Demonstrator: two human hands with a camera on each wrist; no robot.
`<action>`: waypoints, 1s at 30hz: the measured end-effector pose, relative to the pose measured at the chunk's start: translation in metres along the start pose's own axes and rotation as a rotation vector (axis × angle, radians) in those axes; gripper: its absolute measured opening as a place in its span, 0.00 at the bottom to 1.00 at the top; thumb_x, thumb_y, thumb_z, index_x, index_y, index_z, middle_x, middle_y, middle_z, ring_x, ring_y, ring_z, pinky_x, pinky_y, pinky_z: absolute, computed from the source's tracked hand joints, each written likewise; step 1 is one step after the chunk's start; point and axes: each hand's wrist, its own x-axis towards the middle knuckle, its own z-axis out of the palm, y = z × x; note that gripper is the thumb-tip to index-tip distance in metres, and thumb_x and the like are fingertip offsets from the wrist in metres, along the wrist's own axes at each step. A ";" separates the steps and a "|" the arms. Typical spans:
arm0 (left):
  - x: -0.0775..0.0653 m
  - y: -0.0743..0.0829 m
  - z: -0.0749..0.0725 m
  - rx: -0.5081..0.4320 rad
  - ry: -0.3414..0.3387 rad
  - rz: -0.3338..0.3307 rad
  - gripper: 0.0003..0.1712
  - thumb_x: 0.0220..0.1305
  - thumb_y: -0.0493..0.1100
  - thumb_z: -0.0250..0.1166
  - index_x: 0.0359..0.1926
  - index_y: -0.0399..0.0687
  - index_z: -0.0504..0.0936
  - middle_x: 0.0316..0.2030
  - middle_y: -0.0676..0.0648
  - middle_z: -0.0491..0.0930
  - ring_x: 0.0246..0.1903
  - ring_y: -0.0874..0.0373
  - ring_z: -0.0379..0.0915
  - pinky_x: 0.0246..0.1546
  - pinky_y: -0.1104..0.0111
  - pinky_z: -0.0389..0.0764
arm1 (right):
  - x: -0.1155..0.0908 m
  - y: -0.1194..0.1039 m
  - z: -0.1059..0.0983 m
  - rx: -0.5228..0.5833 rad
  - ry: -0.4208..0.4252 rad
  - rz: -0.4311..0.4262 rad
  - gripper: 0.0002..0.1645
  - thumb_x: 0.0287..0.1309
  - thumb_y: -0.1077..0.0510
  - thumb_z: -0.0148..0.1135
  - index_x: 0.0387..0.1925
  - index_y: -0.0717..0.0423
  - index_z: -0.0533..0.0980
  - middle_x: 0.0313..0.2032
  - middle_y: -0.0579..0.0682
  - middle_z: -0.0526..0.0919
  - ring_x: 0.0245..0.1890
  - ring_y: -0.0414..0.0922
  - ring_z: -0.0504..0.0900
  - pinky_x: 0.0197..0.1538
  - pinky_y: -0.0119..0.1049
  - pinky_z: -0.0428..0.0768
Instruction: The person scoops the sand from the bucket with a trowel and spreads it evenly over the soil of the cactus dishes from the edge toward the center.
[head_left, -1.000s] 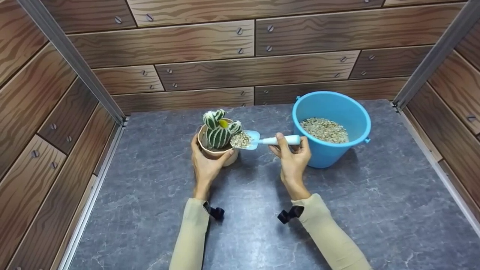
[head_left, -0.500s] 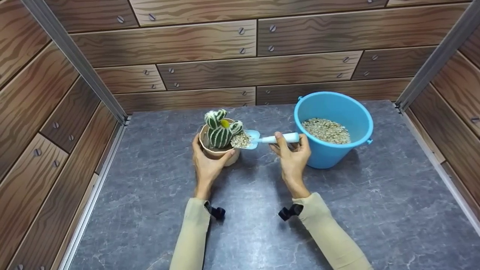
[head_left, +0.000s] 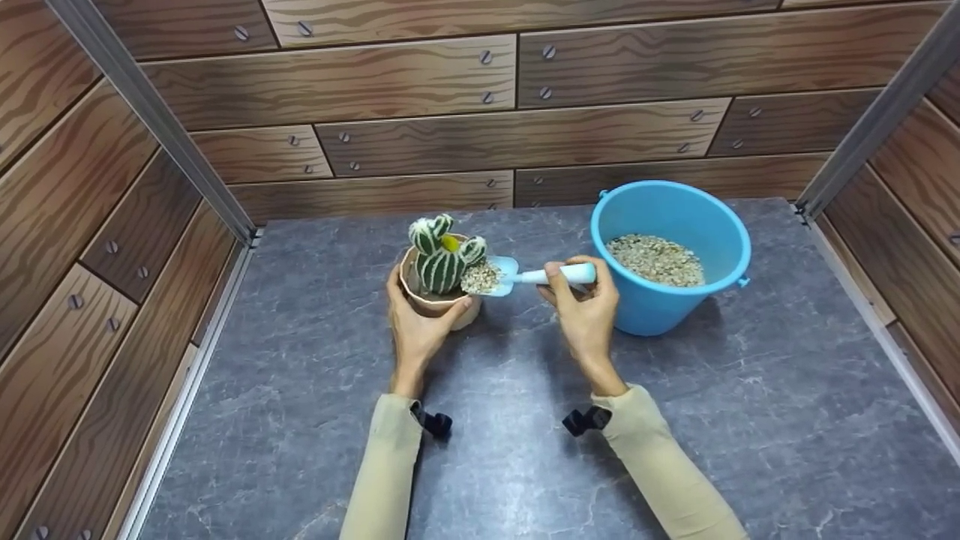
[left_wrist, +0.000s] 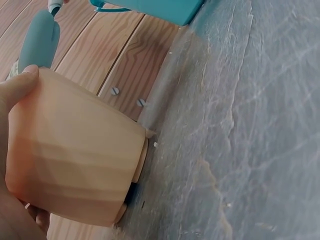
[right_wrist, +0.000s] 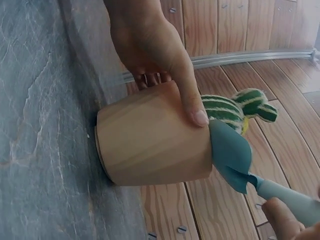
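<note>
A green striped cactus [head_left: 439,271] with a yellow flower stands in a tan pot [right_wrist: 155,135] on the table. My left hand [head_left: 421,328] grips the pot, thumb on the near side near the rim and fingers round the far left. With curled fingers my right hand [head_left: 586,315] holds a small trowel [head_left: 555,274] by its pale handle. Its light blue blade [right_wrist: 232,155] meets the pot's right rim, bearing a heap of gravel [head_left: 480,277] close beside the cactus. In the left wrist view the pot [left_wrist: 75,145] hides most of the cactus.
A blue bucket [head_left: 649,311] partly filled with gravel [head_left: 656,259] stands right of the pot, just beyond my right hand. Wood-patterned walls [head_left: 420,82] enclose the grey marbled table [head_left: 495,450] at the back and sides.
The trowel's handle end has risen slightly as my right hand shifts a little; its blade stays at the pot rim with gravel on it. My left hand keeps its hold.
</note>
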 end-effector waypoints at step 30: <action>0.007 -0.004 -0.010 0.096 -0.022 0.079 0.75 0.29 0.61 0.94 0.78 0.45 0.67 0.69 0.42 0.79 0.65 0.47 0.77 0.69 0.54 0.76 | 0.004 -0.020 -0.001 -0.014 -0.086 -0.035 0.18 0.59 0.70 0.77 0.48 0.74 0.80 0.44 0.68 0.89 0.41 0.50 0.93 0.47 0.44 0.91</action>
